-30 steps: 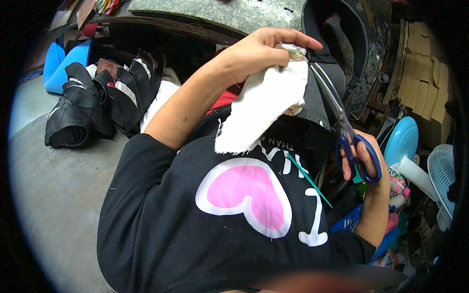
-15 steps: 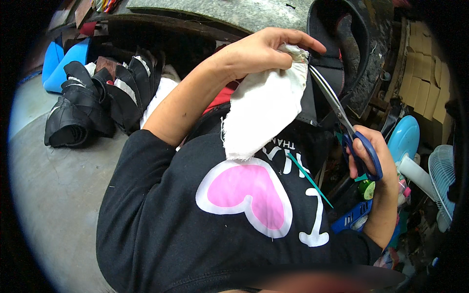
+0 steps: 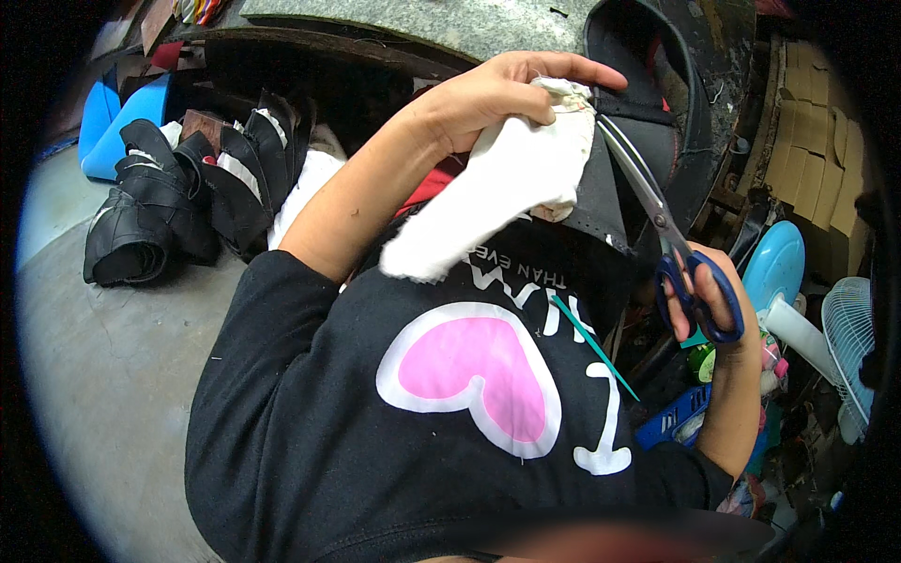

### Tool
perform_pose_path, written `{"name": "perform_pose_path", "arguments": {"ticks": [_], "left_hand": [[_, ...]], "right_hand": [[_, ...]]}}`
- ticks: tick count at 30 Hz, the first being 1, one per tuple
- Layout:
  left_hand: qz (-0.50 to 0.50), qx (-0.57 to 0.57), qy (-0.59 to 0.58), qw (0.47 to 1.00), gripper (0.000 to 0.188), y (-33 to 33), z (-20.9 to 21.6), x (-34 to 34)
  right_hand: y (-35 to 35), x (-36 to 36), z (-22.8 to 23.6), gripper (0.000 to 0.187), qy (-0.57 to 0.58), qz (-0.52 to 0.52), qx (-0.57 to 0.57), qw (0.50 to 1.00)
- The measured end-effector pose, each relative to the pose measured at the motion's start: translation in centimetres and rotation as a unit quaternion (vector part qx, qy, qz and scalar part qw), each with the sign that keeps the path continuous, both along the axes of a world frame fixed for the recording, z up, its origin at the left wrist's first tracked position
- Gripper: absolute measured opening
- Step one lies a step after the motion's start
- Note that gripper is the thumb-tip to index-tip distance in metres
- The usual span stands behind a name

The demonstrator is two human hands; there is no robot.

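Observation:
My left hand [image 3: 507, 98] pinches the upper end of a white cloth piece [image 3: 497, 178] between thumb and fingers, the index finger stretched out to the right. The cloth hangs down over my black shirt, its lower end slanting left with a frayed edge. In my right hand [image 3: 718, 291] are scissors [image 3: 646, 192] with dark blue handles, fingers through the loops. Their blade tips lie at the cloth's upper right edge; whether they bite into it I cannot tell. Behind the cloth and blades is a black sheet-like piece [image 3: 605, 202] with a row of small holes.
Rolled black strips [image 3: 141, 244] lie at the left beside a blue piece [image 3: 122, 131]. A grey slab [image 3: 422, 23] spans the far side. At the right are a light blue fan [image 3: 774, 263], stacked cardboard [image 3: 812, 141] and a blue basket [image 3: 676, 418]. A thin green strip [image 3: 596, 347] crosses my shirt.
The cloth's lower end has swung up and to the left, and the cloth bends more. The scissors have shifted slightly right; my left hand stays nearly in place.

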State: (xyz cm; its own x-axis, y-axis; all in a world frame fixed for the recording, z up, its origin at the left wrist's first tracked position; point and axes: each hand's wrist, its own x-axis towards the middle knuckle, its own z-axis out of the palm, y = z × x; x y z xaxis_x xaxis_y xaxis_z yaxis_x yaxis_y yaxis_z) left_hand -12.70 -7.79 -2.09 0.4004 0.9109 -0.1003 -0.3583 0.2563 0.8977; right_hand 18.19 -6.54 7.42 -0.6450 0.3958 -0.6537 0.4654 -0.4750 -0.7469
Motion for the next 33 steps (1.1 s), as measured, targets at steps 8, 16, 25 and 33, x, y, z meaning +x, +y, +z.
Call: {"name": "perform_pose_path", "arguments": {"ticks": [8,16,25,33], "left_hand": [[-0.013,-0.032,-0.108,0.994,0.073,0.1,-1.2,0.1],[-0.005,-0.053,-0.194,0.980,0.077,0.1,-2.3,0.8],[0.004,-0.048,-0.116,0.992,0.075,0.1,-2.0,0.7],[0.010,-0.040,-0.049,0.998,0.072,-0.3,-0.8,0.9]], "right_hand": [[0.3,0.6,-0.5,0.061,0.016,0.010,0.006,1.000],[0.4,0.9,-0.9,0.064,0.031,0.011,-0.005,0.999],[-0.1,0.6,0.5,0.058,-0.006,0.009,0.020,1.000],[0.2,0.3,1.1,0.054,-0.062,0.046,0.026,0.997]]}}
